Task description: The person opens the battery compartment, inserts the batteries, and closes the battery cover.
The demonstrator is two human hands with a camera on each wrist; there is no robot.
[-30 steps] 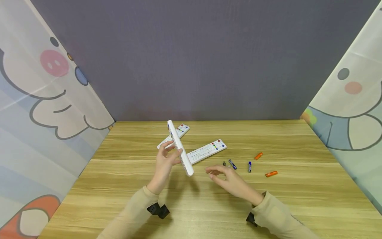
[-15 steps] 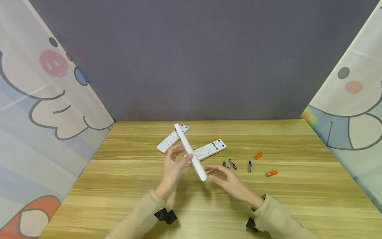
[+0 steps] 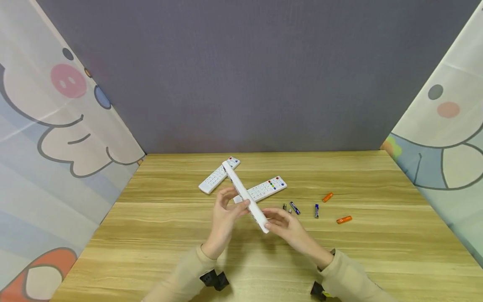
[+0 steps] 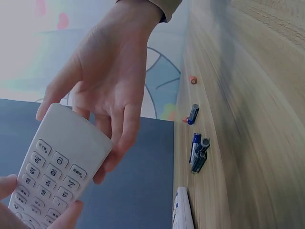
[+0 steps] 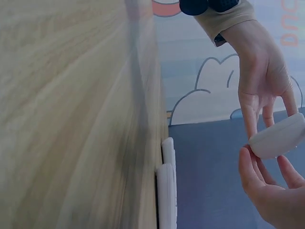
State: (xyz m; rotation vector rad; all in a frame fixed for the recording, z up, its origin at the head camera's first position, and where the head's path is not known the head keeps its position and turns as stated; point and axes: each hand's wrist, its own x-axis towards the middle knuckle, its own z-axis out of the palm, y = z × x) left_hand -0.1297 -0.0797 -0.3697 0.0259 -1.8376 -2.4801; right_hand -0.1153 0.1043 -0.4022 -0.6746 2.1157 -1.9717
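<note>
A white remote control (image 3: 244,193) is held tilted above the table, its edge towards the head view. My left hand (image 3: 222,220) grips it near the middle between thumb and fingers. At its near end, my right hand (image 3: 293,232) pinches the remote, thumb on one side and fingers on the other. Numbered buttons cover the face of the remote (image 4: 74,136) in the left wrist view. In the right wrist view its plain end (image 5: 279,138) shows between both hands.
Two more white remotes lie on the wooden table, one behind at left (image 3: 214,179) and one nearer (image 3: 267,187). To the right are loose batteries: blue (image 3: 316,211), orange (image 3: 344,219) and dark (image 3: 284,206) ones. A grey panel (image 3: 256,75) stands behind.
My left hand has carried the remote to the right and nearer to me. My right hand, apart from it a second ago, now pinches its near end.
</note>
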